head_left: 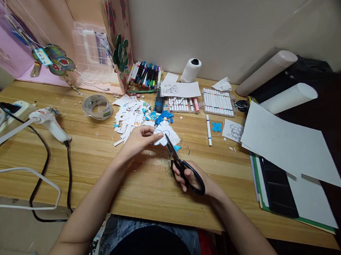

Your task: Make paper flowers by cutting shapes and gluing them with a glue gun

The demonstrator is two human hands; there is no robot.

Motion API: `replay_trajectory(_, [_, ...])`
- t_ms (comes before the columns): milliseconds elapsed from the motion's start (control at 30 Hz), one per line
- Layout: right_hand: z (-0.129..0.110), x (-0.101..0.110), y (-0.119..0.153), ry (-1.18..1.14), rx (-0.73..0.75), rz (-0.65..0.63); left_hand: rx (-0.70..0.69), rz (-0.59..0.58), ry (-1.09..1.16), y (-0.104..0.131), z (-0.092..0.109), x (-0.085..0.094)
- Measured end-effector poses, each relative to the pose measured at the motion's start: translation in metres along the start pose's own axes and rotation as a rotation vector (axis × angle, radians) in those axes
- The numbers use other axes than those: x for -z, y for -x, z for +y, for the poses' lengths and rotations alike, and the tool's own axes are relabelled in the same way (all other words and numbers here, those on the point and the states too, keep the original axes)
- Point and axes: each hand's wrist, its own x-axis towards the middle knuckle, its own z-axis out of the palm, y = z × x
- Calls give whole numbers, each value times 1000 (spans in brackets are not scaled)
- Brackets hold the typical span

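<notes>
A craft workspace at a wooden desk, shown by its markers, paper scraps, glue gun and tape roll.

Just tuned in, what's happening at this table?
A person's left hand pinches a small white paper shape with a blue outline, while the right hand holds black scissors, blades at the paper's edge. Paper scraps lie beyond the left hand; a blue flower-shaped piece lies right, beside a marker.
</notes>
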Motion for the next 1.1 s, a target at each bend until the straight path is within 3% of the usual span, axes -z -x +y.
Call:
replay_trajectory(433, [-4, 4, 2, 46, -23, -16, 57, 17, 27, 1, 5, 2])
replay_trajectory(1100, [-6, 6, 5, 32, -48, -43, 7, -1, -11, 2, 7, 2])
